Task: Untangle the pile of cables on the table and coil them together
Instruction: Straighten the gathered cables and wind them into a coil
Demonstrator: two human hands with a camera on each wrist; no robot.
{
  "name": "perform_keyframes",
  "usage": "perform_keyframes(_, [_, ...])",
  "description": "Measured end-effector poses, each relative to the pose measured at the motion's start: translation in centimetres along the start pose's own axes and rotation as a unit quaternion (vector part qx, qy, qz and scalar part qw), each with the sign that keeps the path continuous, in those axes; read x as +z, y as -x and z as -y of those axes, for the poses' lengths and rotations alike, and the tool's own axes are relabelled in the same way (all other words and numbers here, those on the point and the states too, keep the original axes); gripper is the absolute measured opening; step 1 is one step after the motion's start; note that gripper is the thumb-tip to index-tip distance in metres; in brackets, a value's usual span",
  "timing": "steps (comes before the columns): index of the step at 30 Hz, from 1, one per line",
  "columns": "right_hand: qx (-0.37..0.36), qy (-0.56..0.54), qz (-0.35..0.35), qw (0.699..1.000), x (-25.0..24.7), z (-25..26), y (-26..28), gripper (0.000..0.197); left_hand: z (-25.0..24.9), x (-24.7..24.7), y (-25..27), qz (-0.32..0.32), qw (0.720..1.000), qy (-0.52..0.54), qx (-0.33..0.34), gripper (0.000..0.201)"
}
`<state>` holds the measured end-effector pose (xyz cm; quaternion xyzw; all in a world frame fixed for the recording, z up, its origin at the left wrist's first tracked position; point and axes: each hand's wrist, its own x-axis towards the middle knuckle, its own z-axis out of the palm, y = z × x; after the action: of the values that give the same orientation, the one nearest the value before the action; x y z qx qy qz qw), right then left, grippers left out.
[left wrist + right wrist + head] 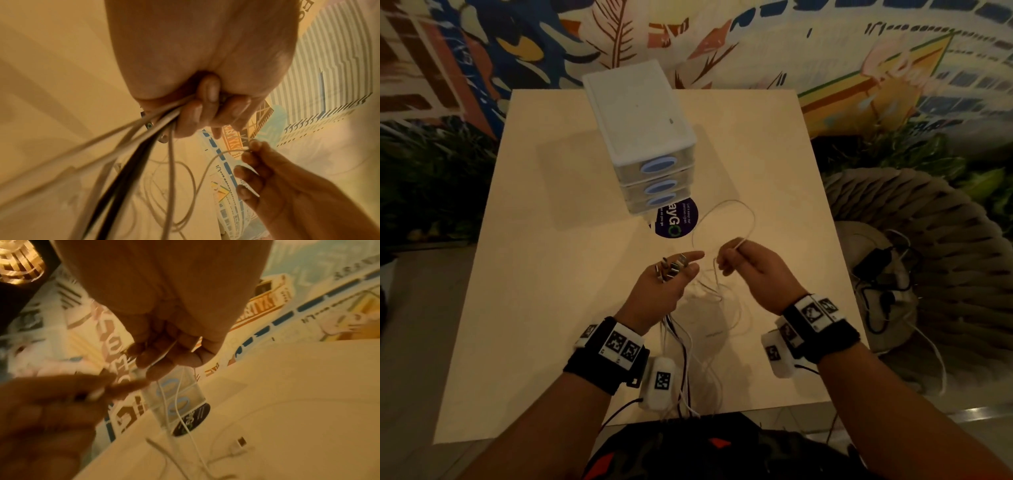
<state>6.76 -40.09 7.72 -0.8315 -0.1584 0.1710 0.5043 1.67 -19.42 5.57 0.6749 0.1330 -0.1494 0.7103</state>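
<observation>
Closest in, the left hand grips a bundle of thin white and black cables, fingers curled round them, the metal plug ends fanned above its palm; the strands trail down toward the person. Just beside it, the right hand pinches one thin white cable, which loops over the pale wooden table. Beyond stand a white plastic three-drawer unit and a dark round sticker.

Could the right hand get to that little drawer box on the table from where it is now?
Probably yes: the tabletop between the right hand and the drawer box looks free. But its fingers pinch a white cable loop, so it would need to let go first.
</observation>
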Motion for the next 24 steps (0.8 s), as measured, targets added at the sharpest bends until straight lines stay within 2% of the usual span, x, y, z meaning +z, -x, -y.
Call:
perform_keyframes(2, [0.005, -0.091, -0.005, 0.996, -1.1, 0.7, 0.3, 0.027, 0.0, 0.3, -0.3, -0.005, 0.998, -0.054, 0.001, 0.025])
perform_keyframes(5, [0.000, -0.148, -0.003, 0.989, -1.9, 1.4, 0.2, 0.027, -0.1, 1.0, -0.8, -0.009, 0.993, -0.114, 0.016, 0.025])
perform_keyframes(10, [-0.006, -0.195, 0.008, 0.981, -2.5, 1.8, 0.0, 0.028, 0.5, 1.5, -1.3, -0.009, 0.987, -0.154, 0.038, 0.023])
perform_keyframes(14, [0.011, -0.211, 0.019, 0.977, -2.6, 1.9, 0.3, 0.030, 0.4, 1.8, -1.4, 0.034, 0.986, -0.150, 0.068, 0.031])
perform_keyframes(17, [0.008, -0.204, 0.034, 0.978, -2.3, 1.8, 0.5, 0.029, 0.3, 2.5, -1.1, 0.046, 0.987, -0.132, 0.082, 0.022])
perform_keyframes(18, [0.006, -0.201, 0.029, 0.979, -2.2, 1.8, 0.5, 0.029, 0.3, 2.7, -1.1, 0.032, 0.986, -0.140, 0.085, 0.019])
perform_keyframes(20, [-0.004, -0.198, 0.002, 0.980, -2.5, 1.6, 0.5, 0.030, 0.3, 2.7, -1.0, 0.008, 0.984, -0.154, 0.088, 0.024])
perform_keyframes(24, [-0.016, -0.175, -0.070, 0.982, -4.2, 1.2, 0.2, 0.035, 0.0, 2.5, -0.6, 0.008, 0.991, -0.121, 0.063, 0.024])
